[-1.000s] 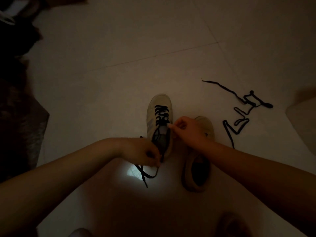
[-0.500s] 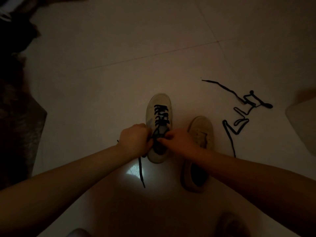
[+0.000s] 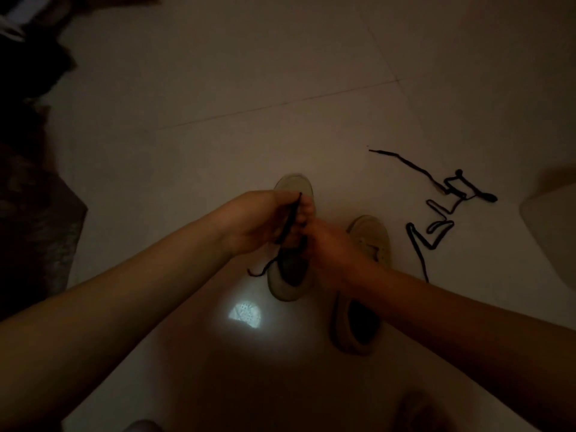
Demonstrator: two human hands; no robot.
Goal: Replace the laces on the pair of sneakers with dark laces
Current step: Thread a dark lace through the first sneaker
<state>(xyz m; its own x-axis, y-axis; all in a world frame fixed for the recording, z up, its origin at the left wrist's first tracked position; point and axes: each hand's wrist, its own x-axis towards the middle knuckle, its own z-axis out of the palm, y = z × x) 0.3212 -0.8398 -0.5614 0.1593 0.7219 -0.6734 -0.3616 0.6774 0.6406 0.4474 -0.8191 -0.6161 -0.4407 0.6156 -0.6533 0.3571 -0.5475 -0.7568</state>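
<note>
Lace end (image 3: 291, 218) runs taut from the left hand (image 3: 261, 222), which pinches it over the laced sneaker (image 3: 288, 285), down toward 6 o'clock. The right hand (image 3: 327, 244), touching at 3 o'clock, grips the same dark lace; how, I cannot tell. The unlaced sneaker (image 3: 371, 241) lies beyond, the spare lace (image 3: 436, 229) at 2 o'clock on the floor (image 3: 218, 120).

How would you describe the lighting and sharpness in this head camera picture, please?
Head view: very dim overall, with one bright patch reflected on the floor just below the laced sneaker; the hands are soft and murky, the left edge sinks into black, and the spare lace reads only as a dark outline.
</note>
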